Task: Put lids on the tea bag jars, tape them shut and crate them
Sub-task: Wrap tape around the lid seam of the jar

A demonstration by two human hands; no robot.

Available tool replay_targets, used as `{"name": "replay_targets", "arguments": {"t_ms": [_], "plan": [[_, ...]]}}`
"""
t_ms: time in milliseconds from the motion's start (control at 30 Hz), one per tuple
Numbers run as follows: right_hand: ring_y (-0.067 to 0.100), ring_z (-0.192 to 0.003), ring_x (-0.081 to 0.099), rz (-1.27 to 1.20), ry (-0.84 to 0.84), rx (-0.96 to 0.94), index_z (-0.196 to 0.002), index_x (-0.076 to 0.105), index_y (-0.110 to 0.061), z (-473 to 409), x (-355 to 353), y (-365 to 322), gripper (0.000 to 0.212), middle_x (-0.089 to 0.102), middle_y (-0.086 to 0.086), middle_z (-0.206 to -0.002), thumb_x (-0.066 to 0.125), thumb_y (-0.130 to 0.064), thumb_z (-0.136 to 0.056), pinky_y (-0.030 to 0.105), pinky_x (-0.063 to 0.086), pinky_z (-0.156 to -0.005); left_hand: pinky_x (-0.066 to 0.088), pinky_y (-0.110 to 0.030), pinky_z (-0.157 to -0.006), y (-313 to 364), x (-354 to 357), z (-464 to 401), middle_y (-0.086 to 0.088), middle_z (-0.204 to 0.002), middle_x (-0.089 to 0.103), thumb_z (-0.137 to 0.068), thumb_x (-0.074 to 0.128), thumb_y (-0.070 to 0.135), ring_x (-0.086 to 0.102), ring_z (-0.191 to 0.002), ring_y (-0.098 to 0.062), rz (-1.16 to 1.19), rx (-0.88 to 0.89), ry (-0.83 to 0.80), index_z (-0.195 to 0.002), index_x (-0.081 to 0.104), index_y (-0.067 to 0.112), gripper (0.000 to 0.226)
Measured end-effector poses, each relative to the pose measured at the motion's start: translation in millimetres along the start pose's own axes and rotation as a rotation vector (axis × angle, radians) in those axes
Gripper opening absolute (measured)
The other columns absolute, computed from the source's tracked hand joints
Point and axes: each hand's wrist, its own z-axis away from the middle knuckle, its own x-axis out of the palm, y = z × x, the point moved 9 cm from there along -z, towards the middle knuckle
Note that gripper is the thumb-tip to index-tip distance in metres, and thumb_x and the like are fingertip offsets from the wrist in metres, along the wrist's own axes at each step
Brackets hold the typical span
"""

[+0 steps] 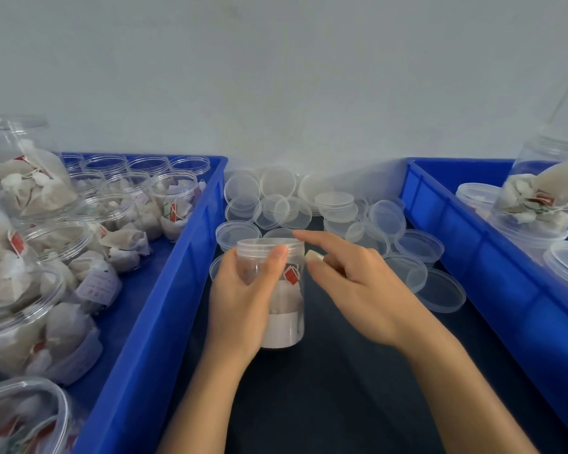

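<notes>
both hands (243, 296) gripping lidded jar (277, 309), right pinching tape (313, 256)

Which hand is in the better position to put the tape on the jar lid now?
Right hand, probably: it pinches a small tape piece beside the lid, while the left hand grips the jar.

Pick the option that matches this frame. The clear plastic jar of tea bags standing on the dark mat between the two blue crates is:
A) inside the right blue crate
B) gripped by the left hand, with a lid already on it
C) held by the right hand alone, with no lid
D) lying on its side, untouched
B: the left hand wraps round the upright clear plastic jar, whose clear lid already sits on top.
</notes>
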Motion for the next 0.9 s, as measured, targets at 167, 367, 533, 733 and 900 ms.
{"name": "replay_targets", "arguments": {"t_ms": [167, 367, 533, 733, 900], "plan": [[0.006, -0.053, 0.049, 0.008, 0.017, 0.007, -0.139, 0.053, -0.056, 0, -1, 3, 0.041, 0.053, -0.007, -0.057, 0.049, -0.035, -0.104, 0.022, 0.035, -0.058, 0.058, -0.016, -0.073, 0, -1, 0, 0.018, -0.110, 0.077, -0.078, 0.069, 0.069, 0.075, -0.100, -0.003, 0.031, 0.009, -0.018, -0.119, 0.069, 0.037, 0.052], [0.007, -0.054, 0.049, 0.019, 0.028, 0.001, -0.137, 0.057, -0.052, 0, -9, 3, 0.036, 0.056, -0.004, -0.060, 0.054, -0.041, -0.103, 0.029, 0.040, -0.060, 0.058, -0.032, -0.084, -4, 2, -2, 0.014, -0.112, 0.078, -0.083, 0.071, 0.066, 0.076, -0.102, -0.008, 0.073, -0.025, -0.060, -0.121, 0.071, 0.035, 0.049], [0.011, -0.059, 0.057, 0.155, 0.134, -0.060, -0.138, 0.056, -0.047, 7, -12, -17, 0.042, 0.058, -0.017, -0.060, 0.052, -0.050, -0.097, 0.028, 0.042, -0.064, 0.060, -0.054, -0.096, -1, -3, -2, -0.001, -0.121, 0.078, -0.077, 0.072, 0.067, 0.077, -0.108, -0.023, 0.202, -0.031, -0.052, -0.130, 0.069, 0.024, 0.069], [0.012, -0.056, 0.059, 0.256, 0.213, -0.086, -0.139, 0.057, -0.042, 9, -16, -24, 0.053, 0.055, -0.013, -0.054, 0.043, -0.060, -0.092, 0.035, 0.055, -0.066, 0.057, -0.055, -0.100, 3, -9, -4, -0.001, -0.124, 0.076, -0.076, 0.078, 0.061, 0.075, -0.113, -0.023, 0.216, 0.029, -0.009, -0.131, 0.064, 0.022, 0.069], [0.010, -0.057, 0.060, 0.285, 0.239, -0.092, -0.137, 0.059, -0.041, 8, -18, -22, 0.059, 0.054, -0.014, -0.057, 0.037, -0.065, -0.088, 0.036, 0.056, -0.066, 0.059, -0.038, -0.094, 6, -11, -4, 0.004, -0.126, 0.075, -0.073, 0.082, 0.055, 0.074, -0.115, -0.017, 0.225, 0.083, 0.002, -0.131, 0.061, 0.019, 0.071]]}}
